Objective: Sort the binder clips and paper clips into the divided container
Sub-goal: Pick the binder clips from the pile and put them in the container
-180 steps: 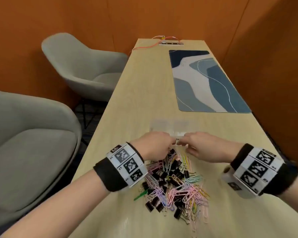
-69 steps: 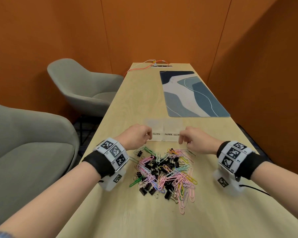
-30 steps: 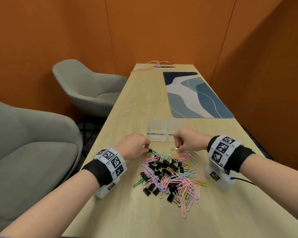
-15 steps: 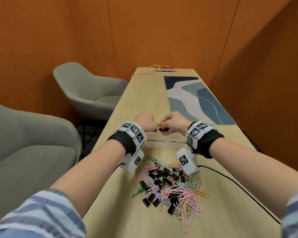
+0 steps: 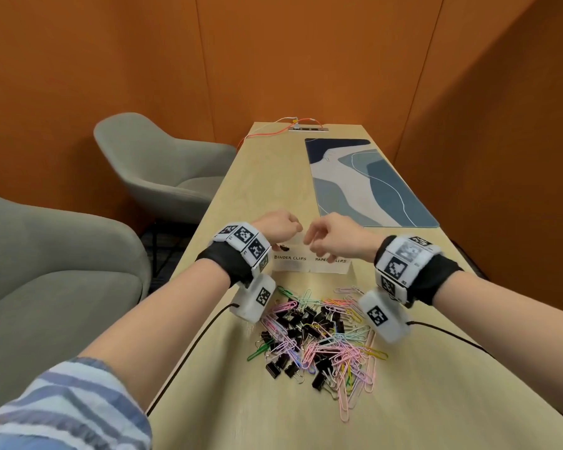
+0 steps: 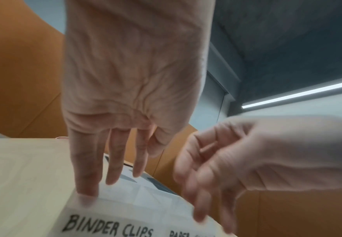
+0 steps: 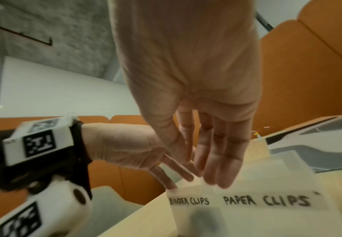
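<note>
A clear divided container stands on the table, its front labelled BINDER CLIPS on the left and PAPER CLIPS on the right. One black binder clip lies in the left compartment. My left hand hovers over that compartment with straight, empty fingers. My right hand hangs beside it over the divider, fingers loose and empty. A mixed pile of black binder clips and coloured paper clips lies on the table nearer to me than the container.
A blue patterned desk mat lies beyond the container on the right. A hub with orange cables sits at the table's far end. Two grey chairs stand off the left edge. Black wrist-camera cables trail over the table.
Both hands rose from the pile to above the container pinching a black binder clip together. They have now let it go and spread open; the clip lies in the left compartment.
</note>
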The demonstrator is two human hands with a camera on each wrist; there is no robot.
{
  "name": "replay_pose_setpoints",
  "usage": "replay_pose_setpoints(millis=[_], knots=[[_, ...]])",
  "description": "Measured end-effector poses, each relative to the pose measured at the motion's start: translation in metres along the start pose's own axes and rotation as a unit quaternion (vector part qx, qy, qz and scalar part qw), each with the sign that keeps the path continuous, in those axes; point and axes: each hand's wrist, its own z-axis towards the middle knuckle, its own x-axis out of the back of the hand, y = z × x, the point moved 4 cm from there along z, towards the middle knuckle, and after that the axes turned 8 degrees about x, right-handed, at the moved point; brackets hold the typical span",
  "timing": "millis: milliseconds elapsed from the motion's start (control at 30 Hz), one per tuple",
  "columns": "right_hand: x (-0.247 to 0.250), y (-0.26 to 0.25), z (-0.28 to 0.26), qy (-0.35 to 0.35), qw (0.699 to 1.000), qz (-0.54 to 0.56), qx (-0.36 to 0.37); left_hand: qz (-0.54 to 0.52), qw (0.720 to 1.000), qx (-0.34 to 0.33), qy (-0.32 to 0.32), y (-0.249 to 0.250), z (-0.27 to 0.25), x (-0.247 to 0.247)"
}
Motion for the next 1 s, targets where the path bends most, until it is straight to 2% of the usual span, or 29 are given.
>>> replay_pose_setpoints(millis=[100, 133, 200, 300, 533, 633, 733, 833, 1000], knots=[[-0.012, 0.002, -0.031, -0.112, 0.987, -0.102, 0.045, 0.062, 0.989, -0.085, 0.101, 0.001, -0.024, 0.003], [-0.017, 0.004, -0.041, -0.138, 0.978, -0.141, 0.062, 0.075, 0.984, -0.113, 0.113, 0.000, -0.035, -0.001], [-0.028, 0.009, -0.057, -0.164, 0.961, -0.206, 0.086, 0.100, 0.981, -0.152, 0.066, -0.004, -0.053, -0.020], [-0.042, 0.019, -0.067, -0.141, 0.951, -0.251, 0.112, 0.133, 0.975, -0.177, -0.019, -0.011, -0.070, -0.053], [-0.033, 0.047, -0.063, -0.051, 0.966, -0.239, 0.083, 0.170, 0.960, -0.215, -0.062, -0.005, -0.080, -0.078], [-0.027, 0.046, -0.068, -0.031, 0.968, -0.229, 0.096, 0.169, 0.958, -0.219, -0.072, -0.004, -0.081, -0.079], [-0.031, 0.034, -0.074, -0.090, 0.972, -0.182, 0.115, 0.130, 0.965, -0.216, -0.075, -0.008, -0.081, -0.073], [-0.042, 0.028, -0.080, -0.158, 0.959, -0.196, 0.131, 0.127, 0.970, -0.202, -0.047, -0.015, -0.078, -0.067], [-0.050, 0.030, -0.075, -0.157, 0.955, -0.220, 0.123, 0.205, 0.958, -0.195, -0.039, -0.019, -0.079, -0.073]])
